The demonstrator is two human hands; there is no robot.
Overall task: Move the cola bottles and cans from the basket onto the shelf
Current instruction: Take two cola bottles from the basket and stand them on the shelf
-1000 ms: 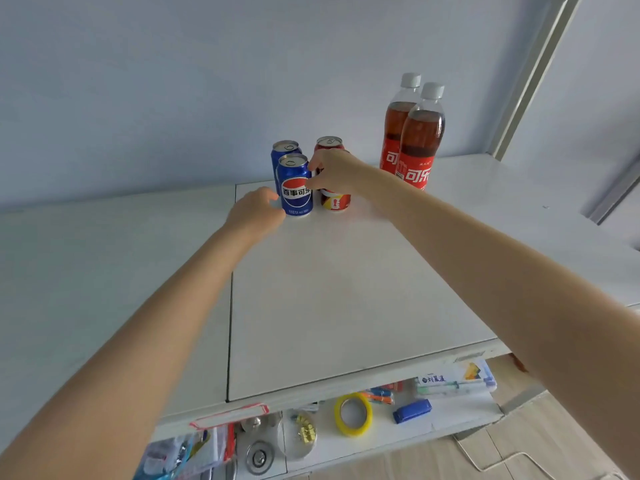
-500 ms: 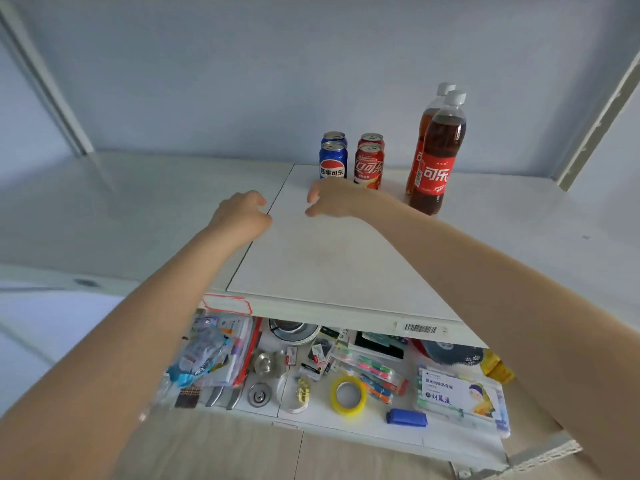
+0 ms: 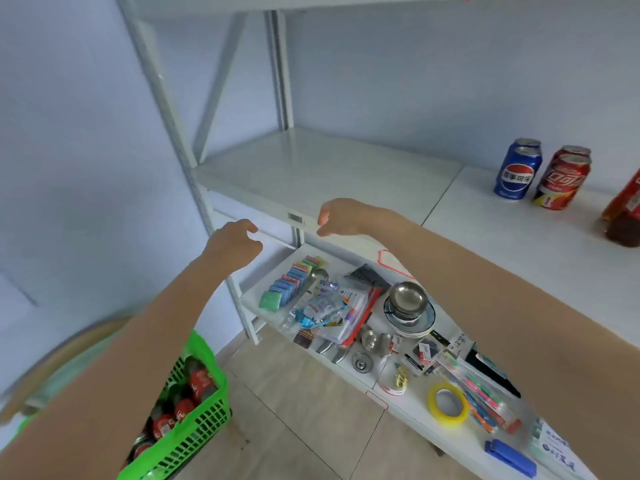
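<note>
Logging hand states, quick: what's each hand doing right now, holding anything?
Left hand: open, fingers loosely curled, holding nothing.
Right hand: open, fingers loosely curled, holding nothing.

Two blue metal cola cans point(image 3: 517, 176) stand one behind the other, and two red metal cola cans point(image 3: 561, 183) likewise. Cropped brown cola bottles point(image 3: 623, 220) show at the right edge, number unclear. One green plastic basket point(image 3: 204, 427) holds several red-labelled bottles point(image 3: 199, 384), too hidden to count.

a shop: metal shelving point(image 3: 311, 168) stocked with cola cans point(image 3: 517, 173) and packaged sundries point(image 3: 325, 306).
</note>
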